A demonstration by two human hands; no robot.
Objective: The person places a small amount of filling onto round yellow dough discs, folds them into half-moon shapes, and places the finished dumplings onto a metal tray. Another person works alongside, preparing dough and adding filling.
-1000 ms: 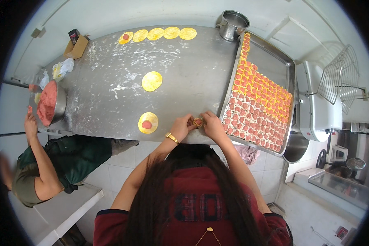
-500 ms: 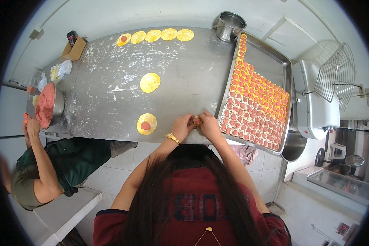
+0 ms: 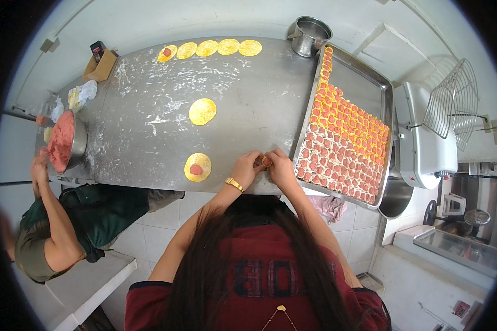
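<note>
Downward fisheye view, head height

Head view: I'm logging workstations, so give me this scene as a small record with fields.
Left grip: on small filled wrapper
Right grip: on same wrapper
Near left grip: yellow round with pink filling
Centre: one bare yellow round
Far row: five yellow rounds, leftmost carrying filling
Right: metal tray partly covered with filled pieces
Far left: co-worker's hands beside pink-filled bowl

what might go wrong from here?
The left hand and right hand pinch a small yellow-wrapped dumpling; too firm a squeeze might tear it.
Small pink-filled dumplings packed closely in the rectangular steel tray might stick together.
The flat round yellow wrapper with pink filling lies left of the left hand, which might brush it.
</note>
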